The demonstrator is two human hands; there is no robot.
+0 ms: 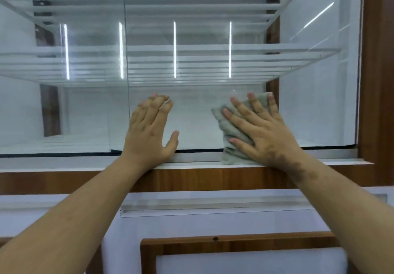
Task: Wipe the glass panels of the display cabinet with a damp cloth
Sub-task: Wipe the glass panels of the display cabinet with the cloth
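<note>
The wiping step looks to be in hand, low on the right-hand glass panel (213, 107) of the display cabinet (377, 81). The right hand (262, 133) lies flat over the folded grey cloth (229, 128), fingers (241, 108) straight and spread, pressing it against the glass just above the bottom track (191, 156); the cloth's lower edge hangs down onto that track. The left hand (149, 133) rests bare on the same pane, fingers straight and close together, thumb out to the side, heel of the palm on the wooden sill (191, 177) (probably steadying the sliding pane). Much of the glass above, in front of the white slatted shelves (191, 60), lies beyond the cloth, so the next move likely calls for firm, even pressure while sweeping sideways or upward, keeping the cloth flat under the palm.
</note>
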